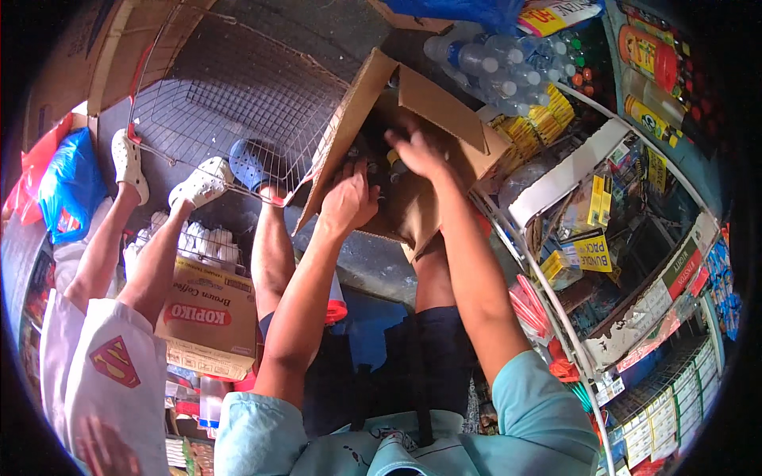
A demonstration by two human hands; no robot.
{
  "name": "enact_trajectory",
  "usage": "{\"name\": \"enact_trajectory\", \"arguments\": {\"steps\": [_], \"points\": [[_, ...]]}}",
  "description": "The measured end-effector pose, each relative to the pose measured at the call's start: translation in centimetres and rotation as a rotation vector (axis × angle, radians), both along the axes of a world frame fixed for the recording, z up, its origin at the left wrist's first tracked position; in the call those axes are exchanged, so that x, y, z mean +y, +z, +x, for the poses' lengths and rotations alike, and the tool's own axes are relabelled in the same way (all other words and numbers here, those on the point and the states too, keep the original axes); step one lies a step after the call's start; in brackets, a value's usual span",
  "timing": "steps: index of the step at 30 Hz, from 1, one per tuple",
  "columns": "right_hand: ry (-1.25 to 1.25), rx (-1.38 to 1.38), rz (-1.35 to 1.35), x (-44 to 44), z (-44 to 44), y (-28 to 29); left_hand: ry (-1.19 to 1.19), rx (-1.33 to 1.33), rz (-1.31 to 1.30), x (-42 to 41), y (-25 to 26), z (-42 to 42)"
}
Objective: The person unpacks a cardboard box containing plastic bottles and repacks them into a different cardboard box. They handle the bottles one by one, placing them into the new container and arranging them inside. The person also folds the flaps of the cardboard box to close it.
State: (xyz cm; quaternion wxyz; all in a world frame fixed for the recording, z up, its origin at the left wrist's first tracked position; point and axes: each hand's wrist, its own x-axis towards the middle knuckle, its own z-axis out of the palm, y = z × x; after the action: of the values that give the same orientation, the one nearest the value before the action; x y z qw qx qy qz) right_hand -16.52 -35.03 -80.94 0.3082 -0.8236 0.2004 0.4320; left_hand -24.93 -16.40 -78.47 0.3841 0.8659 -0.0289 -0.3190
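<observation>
An opened cardboard box (440,119) stands tilted in front of me with its flaps up. My left hand (350,199) reaches over its near left edge, fingers bent down among dark-looking bottles or jars inside; whether it grips one is not plain. My right hand (417,152), blurred, is inside the box with its fingers spread, above a small item with a yellow cap or label (394,159). The box's deeper contents lie in shadow. Left of the box, a wire basket (238,113) with red corners touches or nearly touches its side.
Another person in white shorts (119,369) and white clogs (202,181) stands at left, beside a Kopiko carton (205,318). Blue and red plastic bags (71,184) lie far left. Plastic bottles (500,65) stand beyond the box. A metal-framed display case (619,238) fills the right.
</observation>
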Motion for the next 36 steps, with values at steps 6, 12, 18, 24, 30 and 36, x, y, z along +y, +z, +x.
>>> {"name": "enact_trajectory", "arguments": {"steps": [6,12,18,24,30,36], "points": [[0.409,-0.295,-0.327,1.4,4.8,-6.2,0.02,0.011,-0.018,0.3,0.4,0.2],[0.449,-0.564,-0.344,0.7,6.5,-13.1,-0.038,0.053,-0.015,0.1,1.0,0.6],[0.481,-0.74,-0.409,2.4,2.1,-14.3,-0.07,0.162,-0.041,-0.2,0.8,0.3],[0.605,-0.372,-0.154,4.8,0.6,-9.7,-0.053,0.158,-0.005,-0.3,1.0,0.5],[0.574,-0.428,-0.13,4.9,0.8,-8.9,-0.071,0.201,0.002,-0.4,1.0,1.2],[0.565,-0.373,-0.192,5.2,-1.7,-12.5,-0.097,0.137,0.007,-1.6,1.0,2.2]]}}
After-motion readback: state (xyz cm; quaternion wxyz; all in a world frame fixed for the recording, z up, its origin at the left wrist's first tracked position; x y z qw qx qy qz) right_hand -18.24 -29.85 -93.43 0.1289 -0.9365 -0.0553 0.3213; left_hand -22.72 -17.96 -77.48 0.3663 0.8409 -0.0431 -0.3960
